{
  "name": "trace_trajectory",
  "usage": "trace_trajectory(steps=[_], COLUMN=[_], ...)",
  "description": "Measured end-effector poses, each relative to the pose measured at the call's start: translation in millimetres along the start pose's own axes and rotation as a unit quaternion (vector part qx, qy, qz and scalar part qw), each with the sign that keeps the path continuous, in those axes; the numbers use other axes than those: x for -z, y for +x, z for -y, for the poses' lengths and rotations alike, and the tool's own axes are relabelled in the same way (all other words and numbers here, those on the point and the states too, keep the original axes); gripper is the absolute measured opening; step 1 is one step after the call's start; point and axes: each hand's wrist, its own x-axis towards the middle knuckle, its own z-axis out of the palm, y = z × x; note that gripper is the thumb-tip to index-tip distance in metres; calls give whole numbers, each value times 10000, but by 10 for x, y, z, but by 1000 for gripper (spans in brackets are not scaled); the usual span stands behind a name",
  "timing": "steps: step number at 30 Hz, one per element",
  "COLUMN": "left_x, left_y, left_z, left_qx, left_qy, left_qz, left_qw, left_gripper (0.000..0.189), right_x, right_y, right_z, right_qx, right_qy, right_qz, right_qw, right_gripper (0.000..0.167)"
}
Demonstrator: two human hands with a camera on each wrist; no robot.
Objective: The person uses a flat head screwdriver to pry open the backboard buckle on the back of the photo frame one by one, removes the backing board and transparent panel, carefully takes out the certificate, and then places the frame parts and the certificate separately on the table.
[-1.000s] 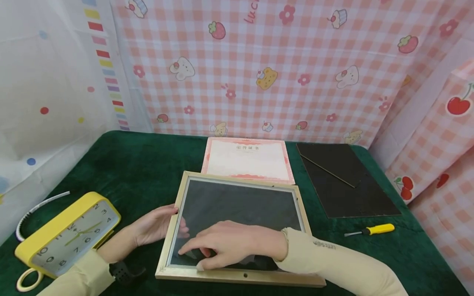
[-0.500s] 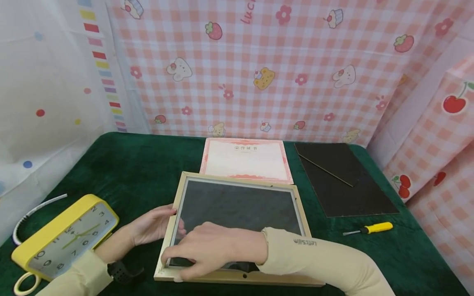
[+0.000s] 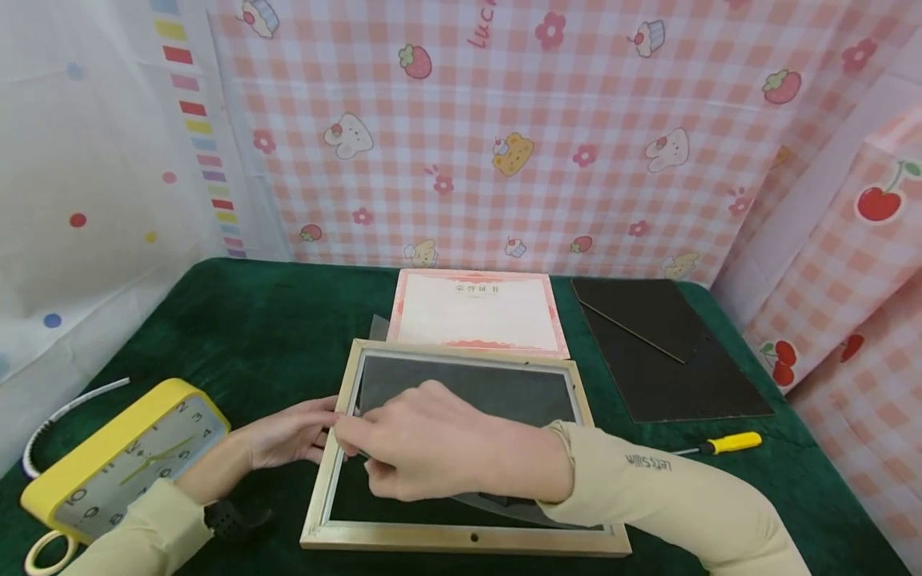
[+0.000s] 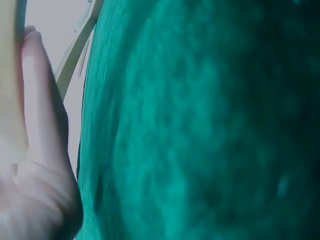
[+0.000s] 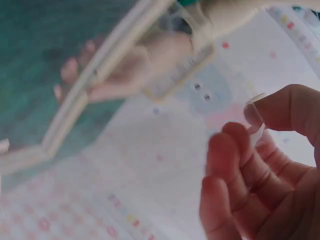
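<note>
A pale wooden picture frame (image 3: 461, 540) lies on the green cloth in front of me. My left hand (image 3: 284, 436) grips its left side, thumb at the outer edge and fingers partly under it. A clear sheet (image 3: 519, 392) is lifted and tilted out of the frame, its lower edge bowed and one corner showing past the frame's top left. My right hand (image 3: 439, 444) pinches the sheet's left edge above the frame. In the right wrist view, thumb and forefinger (image 5: 280, 107) meet on that thin edge, and the left hand shows blurred beyond.
A pink-bordered certificate (image 3: 475, 312) lies behind the frame. At right are a black backing board (image 3: 677, 376) with a thin rod (image 3: 634, 332) on it and a yellow-handled screwdriver (image 3: 735, 443). A yellow clock (image 3: 137, 464) stands at left.
My right hand moved left to the frame's lower left corner, then up and back with the clear sheet's edge pinched. The sheet has risen from the frame. The left hand stays at the frame's side.
</note>
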Motion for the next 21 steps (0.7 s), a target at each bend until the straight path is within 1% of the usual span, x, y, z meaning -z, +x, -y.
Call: trace_trajectory(steps=[2, 4, 7, 12, 14, 17, 19, 21], left_x=[7, 11, 25, 46, 53, 63, 74, 80], left_y=[-6, -8, -9, -12, -11, -10, -11, -14], left_z=[-8, -21, -28, -12, 0, 10, 12, 6], left_qx=[121, 217, 281, 336, 388, 457, 494, 500], left_qy=[240, 511, 736, 840, 851, 928, 1034, 1161], left_qz=[-257, -502, -648, -668, -672, -675, -679, -686], left_qw=[9993, 9972, 9948, 9937, 9933, 9923, 9911, 9896], left_gripper=[50, 46, 39, 40, 41, 43, 45, 46], right_x=[119, 227, 375, 596, 684, 832, 928, 1019], right_y=[-51, -119, -226, -346, -384, -491, -597, -735], right_z=[-7, -27, -52, -67, -82, -108, -149, -207], right_qx=[-257, -442, -658, -971, -1084, -1345, -1586, -1821], right_qy=[-79, -131, -173, -365, -528, -774, -1014, -1228], right_qz=[-31, -156, -402, -868, -1112, -1354, -1427, -1389], right_qw=[9996, 9988, 9969, 9908, 9865, 9786, 9717, 9657], right_gripper=[14, 14, 14, 14, 14, 15, 21, 30])
